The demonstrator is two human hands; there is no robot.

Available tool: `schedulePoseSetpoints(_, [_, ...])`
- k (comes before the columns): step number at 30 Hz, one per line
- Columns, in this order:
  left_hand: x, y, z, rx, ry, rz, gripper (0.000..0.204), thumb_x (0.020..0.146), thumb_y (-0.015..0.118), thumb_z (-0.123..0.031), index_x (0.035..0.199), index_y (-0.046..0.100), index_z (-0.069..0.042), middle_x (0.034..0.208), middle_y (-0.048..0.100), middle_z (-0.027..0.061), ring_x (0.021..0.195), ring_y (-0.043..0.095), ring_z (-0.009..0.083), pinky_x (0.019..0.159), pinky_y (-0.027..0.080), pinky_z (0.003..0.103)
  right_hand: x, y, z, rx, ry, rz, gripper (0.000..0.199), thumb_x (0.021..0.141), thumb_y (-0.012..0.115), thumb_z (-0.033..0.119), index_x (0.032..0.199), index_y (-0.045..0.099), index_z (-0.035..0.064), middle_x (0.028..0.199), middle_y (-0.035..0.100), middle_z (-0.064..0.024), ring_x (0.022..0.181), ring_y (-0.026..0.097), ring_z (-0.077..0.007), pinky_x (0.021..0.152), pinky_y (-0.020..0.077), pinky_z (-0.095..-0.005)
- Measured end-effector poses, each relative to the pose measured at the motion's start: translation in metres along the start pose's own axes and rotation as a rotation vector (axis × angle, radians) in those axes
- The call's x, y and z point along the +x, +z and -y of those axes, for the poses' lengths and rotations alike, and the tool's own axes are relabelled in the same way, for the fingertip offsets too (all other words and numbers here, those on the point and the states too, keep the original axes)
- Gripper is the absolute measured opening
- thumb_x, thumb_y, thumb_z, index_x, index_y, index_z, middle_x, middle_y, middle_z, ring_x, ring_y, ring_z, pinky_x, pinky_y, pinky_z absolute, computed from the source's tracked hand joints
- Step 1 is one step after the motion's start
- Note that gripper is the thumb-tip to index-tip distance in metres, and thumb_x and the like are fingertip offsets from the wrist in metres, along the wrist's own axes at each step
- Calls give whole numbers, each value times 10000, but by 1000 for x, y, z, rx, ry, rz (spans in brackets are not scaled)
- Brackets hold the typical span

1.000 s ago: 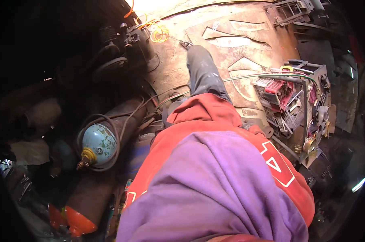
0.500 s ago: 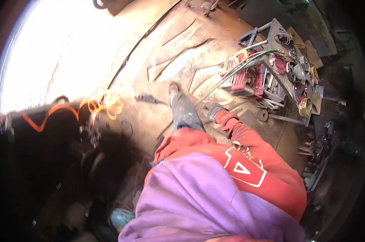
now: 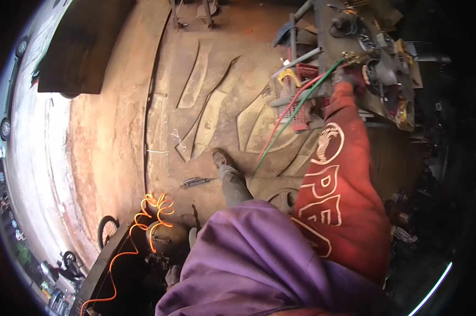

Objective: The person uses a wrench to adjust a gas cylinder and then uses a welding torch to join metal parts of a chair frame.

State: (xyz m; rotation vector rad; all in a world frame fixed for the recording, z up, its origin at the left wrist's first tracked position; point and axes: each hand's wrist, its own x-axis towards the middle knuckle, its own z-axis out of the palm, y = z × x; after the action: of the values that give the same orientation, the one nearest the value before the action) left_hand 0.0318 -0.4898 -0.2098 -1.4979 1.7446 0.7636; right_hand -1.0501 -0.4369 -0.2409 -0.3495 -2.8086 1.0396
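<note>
**Right hand (image 3: 343, 77) up at the bench (image 3: 328, 45), left one far off**

In the head view, the hoses are the right side's business. The green hose (image 3: 293, 118) and red hose (image 3: 304, 94) run long and slantwise, from brass fittings (image 3: 350, 57) on the bench down-left toward the boot (image 3: 221, 158). The right hand is much the nearer, just beside their upper end, its red sleeve (image 3: 348, 137) stretched forward; it's too blurred for me to tell whether it grips anything. The left hand (image 3: 172, 276) is low beside the body, near the orange coiled hose (image 3: 135, 227), its fingers too hidden to judge.
</note>
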Motion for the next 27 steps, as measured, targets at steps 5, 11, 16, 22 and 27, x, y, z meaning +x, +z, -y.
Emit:
schedulePoseSetpoints(5, [0,-87,-36,91,-29,-102,175,871,717,-321,951,726,-165,946,723,114,939,683,303,802,530,396,42,23,-14,158,105,108,404,940,642,474,1017,690,80,838,646,-77,680,552,-259,692,480,-421])
schedulePoseSetpoints(11, [-13,-163,-127,-736,-499,-79,226,884,708,-262,936,726,-43,831,714,84,786,666,214,700,531,373,94,32,-53,790,354,476,414,943,626,497,1038,689,99,771,608,-47,579,494,-241,626,456,-436])
schedulePoseSetpoints(16, [26,-171,-138,-974,-465,11,177,885,703,-179,910,727,-6,736,680,65,619,635,183,559,500,348,186,-35,-82,1258,716,1249,422,946,614,516,1056,687,116,715,576,-22,495,446,-226,571,435,-448])
schedulePoseSetpoints(22, [76,-180,-144,-940,-456,47,177,900,680,-172,938,717,-3,759,684,67,611,637,168,546,503,321,118,-87,-123,1217,113,618,528,980,542,590,1125,658,97,596,480,-7,446,376,-177,428,320,-363])
schedulePoseSetpoints(27, [147,-178,-155,-906,-78,86,183,936,673,-194,935,676,-11,730,650,54,581,612,170,531,495,327,-108,-160,-8,1174,88,356,547,990,547,572,1194,640,72,641,539,-26,490,454,-196,454,372,-367])
